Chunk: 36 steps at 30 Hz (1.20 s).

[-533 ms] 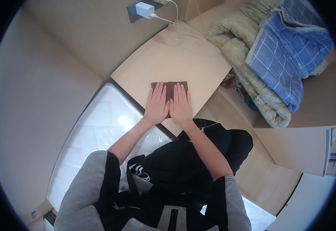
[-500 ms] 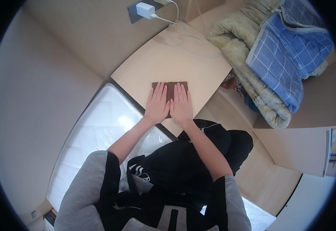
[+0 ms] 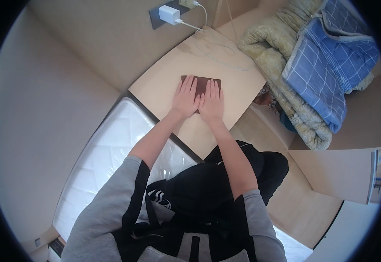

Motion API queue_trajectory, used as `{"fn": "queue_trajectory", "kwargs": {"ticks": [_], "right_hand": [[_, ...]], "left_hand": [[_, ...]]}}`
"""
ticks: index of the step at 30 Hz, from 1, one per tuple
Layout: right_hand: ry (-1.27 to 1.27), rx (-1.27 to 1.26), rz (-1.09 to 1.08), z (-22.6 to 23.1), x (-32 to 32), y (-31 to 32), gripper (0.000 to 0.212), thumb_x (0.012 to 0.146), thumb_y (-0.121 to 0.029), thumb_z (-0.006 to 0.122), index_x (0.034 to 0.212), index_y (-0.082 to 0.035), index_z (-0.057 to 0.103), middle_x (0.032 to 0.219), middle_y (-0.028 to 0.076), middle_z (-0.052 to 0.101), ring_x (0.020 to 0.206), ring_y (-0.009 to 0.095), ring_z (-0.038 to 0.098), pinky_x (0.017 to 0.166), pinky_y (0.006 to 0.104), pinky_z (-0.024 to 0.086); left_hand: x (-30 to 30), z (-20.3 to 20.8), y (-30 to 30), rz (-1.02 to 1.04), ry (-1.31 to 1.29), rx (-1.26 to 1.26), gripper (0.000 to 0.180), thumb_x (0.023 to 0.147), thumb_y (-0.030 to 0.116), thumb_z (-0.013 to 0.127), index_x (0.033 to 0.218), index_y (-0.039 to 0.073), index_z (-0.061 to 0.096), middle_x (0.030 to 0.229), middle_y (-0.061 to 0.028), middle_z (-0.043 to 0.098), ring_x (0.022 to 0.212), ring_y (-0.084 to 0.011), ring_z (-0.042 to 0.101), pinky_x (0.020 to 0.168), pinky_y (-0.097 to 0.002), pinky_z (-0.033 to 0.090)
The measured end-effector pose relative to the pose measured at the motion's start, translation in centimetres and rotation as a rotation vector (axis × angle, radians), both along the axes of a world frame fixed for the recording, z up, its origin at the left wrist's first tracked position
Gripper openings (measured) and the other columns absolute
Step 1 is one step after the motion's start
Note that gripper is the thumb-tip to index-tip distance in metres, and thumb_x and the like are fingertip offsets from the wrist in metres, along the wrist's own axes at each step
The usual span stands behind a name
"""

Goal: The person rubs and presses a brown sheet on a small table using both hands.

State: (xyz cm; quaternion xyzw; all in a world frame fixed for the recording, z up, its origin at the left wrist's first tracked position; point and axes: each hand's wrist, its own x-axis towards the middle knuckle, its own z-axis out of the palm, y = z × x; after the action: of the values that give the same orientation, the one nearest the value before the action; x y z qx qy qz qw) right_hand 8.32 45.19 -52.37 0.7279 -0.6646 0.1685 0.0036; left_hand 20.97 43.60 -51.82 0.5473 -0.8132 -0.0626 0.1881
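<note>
A small, flat, dark brown square, perhaps a folded cloth (image 3: 202, 86), lies on the pale wooden tabletop (image 3: 155, 83). My left hand (image 3: 185, 98) rests palm down over its left side, fingers stretched forward. Over the right side lies my right hand (image 3: 212, 100), also flat with straight fingers. The two thumbs nearly meet in the middle. Brown shows between the hands and along the far edge; the rest is hidden under my palms.
A white charger (image 3: 169, 15) sits in a wall socket, its white cable (image 3: 218, 56) trailing across the tabletop's far part. To the right are a rolled yellowish quilt (image 3: 264, 35) and a blue checked cover (image 3: 312, 56). A plastic-wrapped white mattress (image 3: 107, 144) borders the left.
Both hands have slid forward and slightly right across the tabletop, carrying the brown square with them. My arms reach farther out. The view has shifted a little.
</note>
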Motion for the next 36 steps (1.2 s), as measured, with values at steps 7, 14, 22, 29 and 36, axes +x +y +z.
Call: {"fn": "queue_trajectory", "kwargs": {"ticks": [7, 14, 22, 29, 36], "right_hand": [[-0.037, -0.018, 0.054, -0.2, -0.2, 1.9, 0.056, 0.095, -0.026, 0.035, 0.142, 0.003, 0.027, 0.149, 0.015, 0.028, 0.139, 0.027, 0.024, 0.114, 0.0439, 0.019], [0.016, -0.015, 0.142, 0.4, -0.5, 8.6, 0.058, 0.094, -0.027, 0.037, 0.141, 0.006, 0.028, 0.148, 0.018, 0.028, 0.140, 0.028, 0.023, 0.113, 0.0441, 0.019], [-0.020, 0.085, 0.167, 0.6, -0.4, 11.8, 0.059, 0.093, -0.026, 0.036, 0.141, 0.007, 0.025, 0.149, 0.019, 0.025, 0.141, 0.029, 0.020, 0.114, 0.0436, 0.017], [-0.036, 0.011, 0.172, 0.3, -0.4, 10.8, 0.059, 0.093, -0.026, 0.037, 0.141, 0.007, 0.026, 0.149, 0.019, 0.026, 0.140, 0.029, 0.021, 0.114, 0.0436, 0.017], [-0.030, -0.049, 0.073, -0.1, -0.6, 7.0, 0.058, 0.093, -0.026, 0.039, 0.141, 0.005, 0.028, 0.148, 0.017, 0.028, 0.139, 0.027, 0.024, 0.114, 0.0445, 0.019]], "left_hand": [[0.6, -0.2, 2.0, -0.008, -0.031, 0.016, 0.063, 0.092, 0.031, 0.039, 0.142, -0.005, 0.024, 0.149, -0.0210, 0.023, 0.141, -0.0312, 0.018, 0.115, -0.0435, 0.013], [1.1, 0.4, 9.1, -0.034, 0.025, 0.020, 0.064, 0.090, 0.029, 0.043, 0.140, -0.008, 0.027, 0.147, -0.0238, 0.025, 0.140, -0.0339, 0.019, 0.115, -0.0461, 0.014], [0.8, 0.8, 12.7, -0.002, 0.004, 0.068, 0.064, 0.089, 0.028, 0.043, 0.140, -0.007, 0.027, 0.148, -0.0236, 0.024, 0.140, -0.0332, 0.018, 0.115, -0.0459, 0.014], [1.4, 0.3, 10.8, -0.062, -0.030, 0.045, 0.066, 0.089, 0.029, 0.044, 0.142, -0.005, 0.023, 0.149, -0.0221, 0.022, 0.141, -0.0324, 0.017, 0.115, -0.0451, 0.012], [0.8, -0.4, 6.4, -0.065, 0.004, -0.013, 0.066, 0.089, 0.030, 0.044, 0.142, -0.004, 0.024, 0.150, -0.0207, 0.021, 0.141, -0.0311, 0.019, 0.115, -0.0446, 0.013]]}}
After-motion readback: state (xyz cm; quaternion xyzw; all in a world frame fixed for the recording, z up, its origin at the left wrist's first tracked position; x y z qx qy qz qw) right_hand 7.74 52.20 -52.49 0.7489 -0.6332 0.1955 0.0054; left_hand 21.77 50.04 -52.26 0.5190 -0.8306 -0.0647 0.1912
